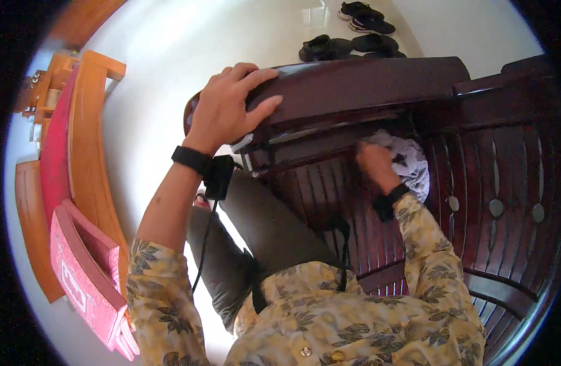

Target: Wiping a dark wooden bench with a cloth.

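My left hand rests on the end of a dark, glossy wooden armrest, thumb and fingers spread over its top. My right hand is blurred and grips a crumpled pale cloth just below the armrest's inner side. Part of the cloth bunches out to the right, near the slatted backrest. Under that hand lies the slatted wooden seat of the bench. A black device with a cable is strapped to my left wrist, and a dark band circles the right one.
Several black shoes stand on the pale tiled floor beyond the armrest. To the left is a lighter wooden bench with a red cushion. A pink fabric box sits at its near end. My legs are beside the dark seat.
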